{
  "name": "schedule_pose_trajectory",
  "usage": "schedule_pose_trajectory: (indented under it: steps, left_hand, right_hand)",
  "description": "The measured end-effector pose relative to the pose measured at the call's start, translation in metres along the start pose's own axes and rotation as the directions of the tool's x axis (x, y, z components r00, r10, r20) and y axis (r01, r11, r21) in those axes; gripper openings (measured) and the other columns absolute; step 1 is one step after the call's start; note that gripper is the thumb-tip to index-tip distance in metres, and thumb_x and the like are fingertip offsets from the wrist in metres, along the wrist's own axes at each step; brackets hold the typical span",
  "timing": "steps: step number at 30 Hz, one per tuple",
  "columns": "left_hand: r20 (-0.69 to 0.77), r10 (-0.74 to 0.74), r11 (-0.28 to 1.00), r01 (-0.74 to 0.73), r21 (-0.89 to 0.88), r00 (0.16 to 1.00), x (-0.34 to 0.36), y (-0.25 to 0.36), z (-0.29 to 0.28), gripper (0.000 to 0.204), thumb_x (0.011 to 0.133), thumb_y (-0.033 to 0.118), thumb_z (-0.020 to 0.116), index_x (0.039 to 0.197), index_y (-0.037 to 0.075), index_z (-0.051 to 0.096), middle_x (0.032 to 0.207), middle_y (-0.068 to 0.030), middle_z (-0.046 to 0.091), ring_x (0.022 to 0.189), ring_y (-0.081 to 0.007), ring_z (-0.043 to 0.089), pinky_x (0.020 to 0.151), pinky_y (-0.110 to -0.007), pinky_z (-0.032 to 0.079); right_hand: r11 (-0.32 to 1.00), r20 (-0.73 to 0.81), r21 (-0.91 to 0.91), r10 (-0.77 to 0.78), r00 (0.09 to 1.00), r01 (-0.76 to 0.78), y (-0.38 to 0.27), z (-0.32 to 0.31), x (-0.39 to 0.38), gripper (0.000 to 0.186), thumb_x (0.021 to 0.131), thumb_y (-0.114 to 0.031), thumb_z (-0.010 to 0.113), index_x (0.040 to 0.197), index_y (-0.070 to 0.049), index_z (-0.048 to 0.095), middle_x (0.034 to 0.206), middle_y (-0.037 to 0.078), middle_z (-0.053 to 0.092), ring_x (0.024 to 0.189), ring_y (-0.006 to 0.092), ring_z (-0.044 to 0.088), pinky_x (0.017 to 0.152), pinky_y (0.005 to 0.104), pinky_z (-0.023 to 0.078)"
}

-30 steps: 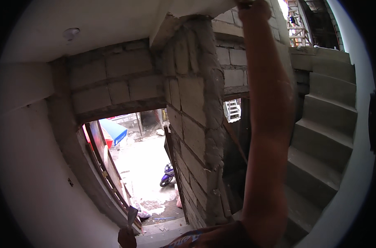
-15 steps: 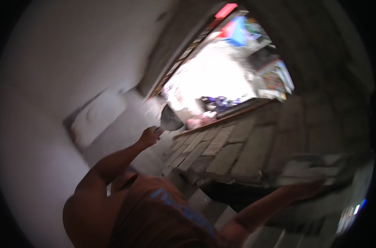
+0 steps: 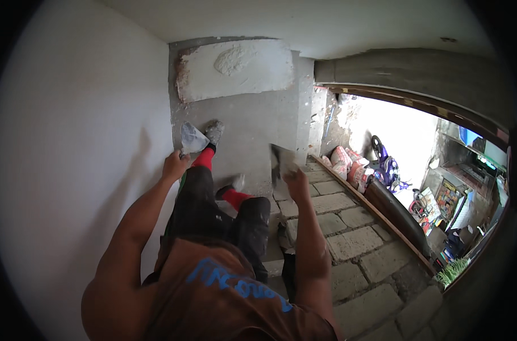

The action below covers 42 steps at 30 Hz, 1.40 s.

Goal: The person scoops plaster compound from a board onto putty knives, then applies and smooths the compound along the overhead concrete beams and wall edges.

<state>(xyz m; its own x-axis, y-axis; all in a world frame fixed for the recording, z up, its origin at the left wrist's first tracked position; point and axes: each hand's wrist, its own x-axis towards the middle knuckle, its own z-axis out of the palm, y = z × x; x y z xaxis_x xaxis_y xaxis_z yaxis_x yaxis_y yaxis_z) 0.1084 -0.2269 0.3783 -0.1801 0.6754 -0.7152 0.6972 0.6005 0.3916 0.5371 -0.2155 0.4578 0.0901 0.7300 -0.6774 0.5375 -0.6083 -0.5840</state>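
Note:
My left hand (image 3: 176,166), held out beside the white wall, is closed round the handle of a putty knife (image 3: 193,138). The knife has a wide, fan-shaped blade with pale smears. Right of it, my right hand (image 3: 295,179) grips a flat, wide-bladed trowel (image 3: 279,162), somewhat blurred; its handle is mostly hidden by the fingers. Beyond both hands, a white-coated board (image 3: 198,79) lies on the grey floor, bearing a lumpy mound of white plaster (image 3: 234,59).
A white wall (image 3: 82,142) rises on my left. Bare block masonry (image 3: 355,247) runs along my right, below an opening with a wooden edge (image 3: 378,216). Through it show stacked sacks (image 3: 349,167) and a purple bike (image 3: 388,167). My feet stand between me and the board.
My view has swung right to left, so the board now lies ahead. My right hand has come in from the far right over the floor, with the trowel now visible.

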Motion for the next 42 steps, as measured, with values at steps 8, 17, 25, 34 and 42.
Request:
schedule_pose_trajectory:
  steps: [8,17,25,34,42]
  left_hand:
    - [-0.034,-0.085,0.988,0.08,-0.135,0.996,0.087,-0.001,0.044,0.039,0.09,0.035,0.063,0.102,-0.002,0.059,0.081,-0.0193,0.068,0.079,-0.0363,0.068,0.073,-0.045,0.05]
    - [0.145,-0.54,0.663,0.525,-0.534,0.829,0.108,-0.027,0.128,0.025,0.094,0.027,0.063,0.099,0.003,0.059,0.066,-0.001,0.056,0.054,-0.0097,0.051,0.05,-0.028,0.042]
    - [0.222,-0.621,0.497,0.596,-0.631,0.752,0.132,-0.014,0.147,0.02,0.095,0.023,0.062,0.099,0.003,0.06,0.068,0.001,0.056,0.053,-0.0057,0.047,0.048,-0.024,0.039]
    - [0.192,-0.502,0.602,0.5,-0.622,0.843,0.15,0.027,0.105,0.026,0.095,0.027,0.063,0.099,0.002,0.06,0.068,0.0008,0.056,0.053,-0.0068,0.048,0.049,-0.026,0.04]
    - [0.008,-0.317,0.81,0.275,-0.518,0.948,0.144,0.073,0.014,0.029,0.095,0.031,0.061,0.097,0.002,0.059,0.067,-0.0034,0.059,0.054,-0.0102,0.052,0.05,-0.028,0.042]
  right_hand:
    - [0.699,0.08,-0.636,-0.362,0.929,0.327,-0.018,0.098,0.316,0.036,0.087,-0.007,0.049,0.117,-0.016,0.066,0.109,0.014,0.067,0.097,0.0363,0.062,0.085,0.0467,0.05]
    - [0.247,0.106,-0.902,-0.666,0.738,0.353,-0.078,0.142,0.637,0.042,0.086,-0.01,0.051,0.122,-0.027,0.065,0.107,0.004,0.069,0.096,0.0285,0.063,0.082,0.0447,0.051]
    - [0.089,0.185,-0.965,-0.44,0.879,0.247,-0.047,0.195,0.692,0.051,0.087,-0.013,0.053,0.135,-0.03,0.052,0.125,-0.001,0.062,0.111,0.0259,0.059,0.09,0.0454,0.047]
    - [0.52,0.057,-0.838,-0.22,0.974,0.167,-0.003,0.223,0.58,0.045,0.084,-0.009,0.055,0.127,-0.019,0.059,0.121,0.005,0.065,0.11,0.0315,0.059,0.093,0.0483,0.044]
    - [0.998,0.277,0.054,-0.029,0.961,0.014,-0.086,0.099,0.456,0.033,0.079,-0.005,0.057,0.11,0.006,0.061,0.089,0.009,0.065,0.081,0.0156,0.059,0.074,0.0307,0.048]
